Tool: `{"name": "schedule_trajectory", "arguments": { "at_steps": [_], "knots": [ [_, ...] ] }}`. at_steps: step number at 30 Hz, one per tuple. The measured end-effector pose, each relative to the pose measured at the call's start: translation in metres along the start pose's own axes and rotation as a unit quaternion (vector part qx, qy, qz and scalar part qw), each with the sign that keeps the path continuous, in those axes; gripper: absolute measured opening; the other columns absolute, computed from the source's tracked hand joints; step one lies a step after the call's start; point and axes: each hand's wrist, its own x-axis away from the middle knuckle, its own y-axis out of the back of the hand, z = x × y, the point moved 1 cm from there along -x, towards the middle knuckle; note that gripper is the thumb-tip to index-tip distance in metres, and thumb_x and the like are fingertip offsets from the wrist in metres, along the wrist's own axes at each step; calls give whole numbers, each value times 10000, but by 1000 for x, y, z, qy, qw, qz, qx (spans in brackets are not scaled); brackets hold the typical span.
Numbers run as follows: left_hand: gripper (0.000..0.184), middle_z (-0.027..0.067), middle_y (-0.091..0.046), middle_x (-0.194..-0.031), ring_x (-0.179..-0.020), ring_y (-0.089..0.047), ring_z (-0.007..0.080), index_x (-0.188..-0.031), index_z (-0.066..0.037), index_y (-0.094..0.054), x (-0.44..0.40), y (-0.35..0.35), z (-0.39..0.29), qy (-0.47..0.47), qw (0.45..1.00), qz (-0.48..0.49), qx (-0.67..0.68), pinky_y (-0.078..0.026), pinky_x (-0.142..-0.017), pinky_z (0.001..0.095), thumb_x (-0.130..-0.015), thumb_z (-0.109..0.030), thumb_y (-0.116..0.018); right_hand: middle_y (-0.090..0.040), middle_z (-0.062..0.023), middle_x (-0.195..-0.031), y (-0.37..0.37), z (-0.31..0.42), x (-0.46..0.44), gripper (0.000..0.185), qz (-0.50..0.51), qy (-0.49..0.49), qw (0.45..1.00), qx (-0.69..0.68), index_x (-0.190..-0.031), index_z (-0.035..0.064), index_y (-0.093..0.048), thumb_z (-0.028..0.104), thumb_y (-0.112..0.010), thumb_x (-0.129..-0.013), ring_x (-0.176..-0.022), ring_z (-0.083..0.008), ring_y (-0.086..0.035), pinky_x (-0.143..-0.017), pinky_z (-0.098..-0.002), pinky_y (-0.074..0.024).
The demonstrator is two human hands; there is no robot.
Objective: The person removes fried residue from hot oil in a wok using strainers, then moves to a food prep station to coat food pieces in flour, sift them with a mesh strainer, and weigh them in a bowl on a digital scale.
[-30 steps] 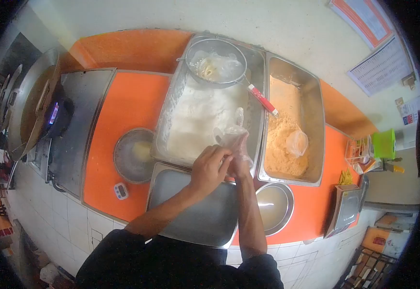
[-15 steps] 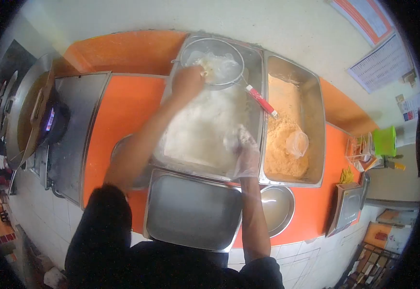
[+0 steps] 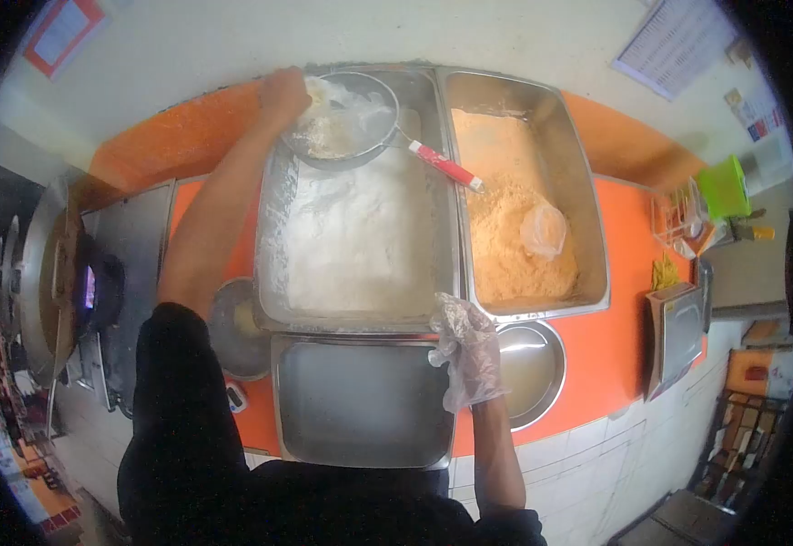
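Note:
My left hand (image 3: pixel 285 96) is closed at the left rim of the round strainer (image 3: pixel 346 160), its fingertips partly hidden. Crumpled clear plastic and pale bits (image 3: pixel 331 130) lie in the strainer, which rests over the far end of a metal tray of white powder (image 3: pixel 360 237). A loose clear plastic glove covers my right hand (image 3: pixel 471 357), low over the near right corner of that tray and beside a steel bowl of cloudy liquid (image 3: pixel 535 364). Creases in the glove blur its finger shape.
A tray of orange powder (image 3: pixel 505 214) holding a clear cup (image 3: pixel 544 229) stands right. Nearest me is a grey metal tray (image 3: pixel 364 400). Another bowl (image 3: pixel 240 332) is left, partly behind my arm. A wok (image 3: pixel 43 273) sits by a blue flame far left; a scale (image 3: pixel 676 337) stands right.
My left hand has left my gloved right hand and moved up to the strainer's left rim. My right hand has drawn back toward the tray's near edge. The view has shifted.

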Motion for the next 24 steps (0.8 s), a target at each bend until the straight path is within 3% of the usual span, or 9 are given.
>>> {"name": "schedule_trajectory", "arguments": {
  "at_steps": [3,6,9,11,14,16,18,21,24],
  "knots": [
    [272,185,-650,-869,-837,-629,343,-850,5,-655,7,44,-6,38,999,1,18,-500,-749,406,-673,-202,-660,-593,-107,-874,8,-6,6,374,57,11,994,-90,-1138,11,-550,224,-630,-840,-640,-168,-582,-537,-328,-523],
    [317,172,-658,-812,-793,-636,316,-847,-6,-668,41,87,-28,21,992,-22,126,-502,-706,384,-660,-262,-658,-547,-178,-1070,-3,0,9,540,104,38,988,-112,-1286,32,-423,306,-597,-855,-902,-282,-593,-767,-429,-514],
    [356,164,-659,-759,-756,-641,285,-843,-7,-678,102,121,-79,-11,979,-27,200,-489,-663,361,-656,-309,-658,-346,-182,-1354,-10,18,14,686,196,-17,957,-215,-1393,42,-227,345,-564,-878,-1173,-326,-459,-913,-484,-445],
    [297,125,-650,-722,-685,-623,220,-832,5,-665,161,139,-130,-63,966,-38,249,-470,-641,343,-694,-258,-661,-281,-157,-1395,0,20,4,715,248,4,934,-256,-1419,83,-149,345,-549,-887,-1239,-350,-373,-927,-497,-432],
    [174,67,-600,-666,-624,-546,137,-791,15,-630,243,131,-201,-128,938,-10,321,-438,-614,291,-711,-131,-679,-298,-124,-1388,19,27,8,626,217,47,920,-324,-1412,94,-186,287,-508,-912,-1241,-332,-359,-933,-489,-423],
    [151,53,-588,-671,-620,-548,137,-805,2,-624,293,135,-267,-176,930,24,323,-433,-597,280,-723,-114,-676,-363,-115,-1335,52,51,26,538,103,197,940,-257,-1366,66,-287,252,-506,-911,-1202,-278,-398,-916,-422,-440],
    [156,46,-589,-688,-626,-545,132,-822,-2,-622,333,129,-325,-181,917,89,344,-432,-596,272,-736,-117,-681,-436,-108,-1268,100,51,29,457,35,395,907,-140,-1308,44,-380,220,-510,-906,-1157,-228,-437,-883,-350,-463],
    [183,36,-594,-715,-642,-539,116,-866,-2,-623,380,102,-405,-224,885,140,383,-434,-588,264,-748,-122,-696,-451,-121,-1273,203,55,70,437,-9,378,916,-136,-1307,17,-363,242,-444,-941,-1086,-211,-528,-952,-331,-428],
    [243,62,-621,-804,-674,-560,115,-947,-8,-634,445,105,-498,-341,811,156,448,-437,-561,250,-742,-116,-707,-500,-112,-1194,297,67,147,445,24,361,850,-383,-1267,60,-404,292,-520,-905,-1047,-236,-542,-926,-372,-458]
  ]
}}
